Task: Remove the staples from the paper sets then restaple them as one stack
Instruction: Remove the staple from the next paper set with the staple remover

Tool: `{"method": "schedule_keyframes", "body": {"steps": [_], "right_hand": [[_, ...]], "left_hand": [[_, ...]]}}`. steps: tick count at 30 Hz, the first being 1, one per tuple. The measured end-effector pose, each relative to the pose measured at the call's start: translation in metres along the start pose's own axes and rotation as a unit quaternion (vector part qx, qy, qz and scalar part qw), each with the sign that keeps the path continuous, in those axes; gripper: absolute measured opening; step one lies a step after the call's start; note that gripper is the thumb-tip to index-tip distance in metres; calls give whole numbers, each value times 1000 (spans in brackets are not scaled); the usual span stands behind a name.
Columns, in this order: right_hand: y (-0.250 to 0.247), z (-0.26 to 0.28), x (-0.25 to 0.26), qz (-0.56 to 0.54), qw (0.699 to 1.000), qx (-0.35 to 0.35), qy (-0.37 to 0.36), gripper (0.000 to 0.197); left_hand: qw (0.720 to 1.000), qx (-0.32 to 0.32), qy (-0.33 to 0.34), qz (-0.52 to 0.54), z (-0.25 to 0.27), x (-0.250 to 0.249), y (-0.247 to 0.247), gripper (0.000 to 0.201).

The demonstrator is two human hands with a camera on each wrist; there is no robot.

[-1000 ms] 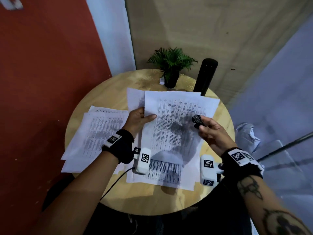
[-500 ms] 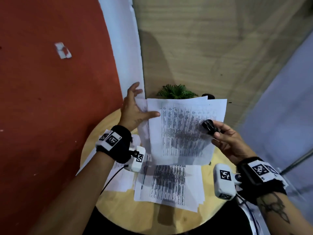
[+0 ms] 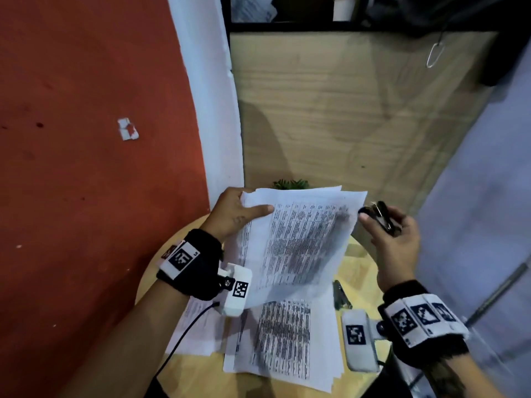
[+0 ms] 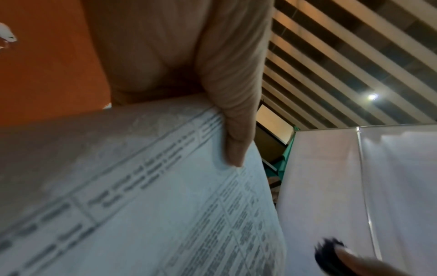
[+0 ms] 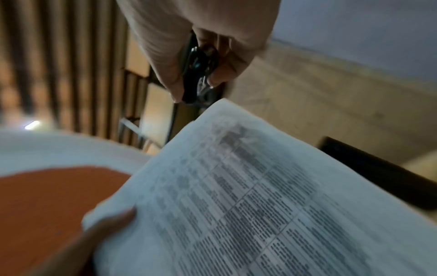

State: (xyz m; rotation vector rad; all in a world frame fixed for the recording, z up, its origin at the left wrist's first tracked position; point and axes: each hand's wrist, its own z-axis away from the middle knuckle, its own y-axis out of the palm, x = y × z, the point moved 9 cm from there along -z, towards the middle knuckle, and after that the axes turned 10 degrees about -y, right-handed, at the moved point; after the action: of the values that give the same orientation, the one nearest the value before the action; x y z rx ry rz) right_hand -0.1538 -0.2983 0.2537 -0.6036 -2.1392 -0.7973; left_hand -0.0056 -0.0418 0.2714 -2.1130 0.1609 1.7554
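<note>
My left hand holds a printed paper set up above the table, thumb across its upper left corner. The left wrist view shows that thumb pressed on the sheet. My right hand grips a black staple remover just beside the set's upper right corner. In the right wrist view the staple remover sits between thumb and fingers, right at the corner of the paper set. More printed sheets lie flat on the table below.
The round wooden table also bears another paper pile at the left and a dark stapler at the right. A small green plant peeks over the held set. A red wall stands at the left.
The paper set has been lifted off the table and raised higher. My right hand with the staple remover has moved from the page's middle to its upper right corner. The head view has tilted up.
</note>
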Motion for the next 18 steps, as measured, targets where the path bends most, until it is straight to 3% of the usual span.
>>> {"method": "schedule_keyframes", "body": {"steps": [2, 4, 6, 8, 11, 18], "right_hand": [[30, 5, 30, 79, 987, 85, -115, 43], [70, 24, 58, 194, 931, 198, -239, 42], [105, 44, 75, 250, 874, 275, -313, 40], [128, 57, 90, 280, 834, 305, -366, 41], [140, 60, 98, 317, 793, 313, -416, 39], [148, 64, 104, 315, 755, 362, -446, 38]], "left_hand": [[1000, 10, 11, -22, 4, -8, 1, 50], [998, 17, 30, -47, 8, -19, 3, 38], [997, 5, 52, -52, 12, -27, 1, 53], [997, -1, 61, -51, 14, -31, -1, 67], [997, 16, 67, -47, 19, -38, -1, 64], [996, 54, 65, -14, 28, -46, 6, 52]]}}
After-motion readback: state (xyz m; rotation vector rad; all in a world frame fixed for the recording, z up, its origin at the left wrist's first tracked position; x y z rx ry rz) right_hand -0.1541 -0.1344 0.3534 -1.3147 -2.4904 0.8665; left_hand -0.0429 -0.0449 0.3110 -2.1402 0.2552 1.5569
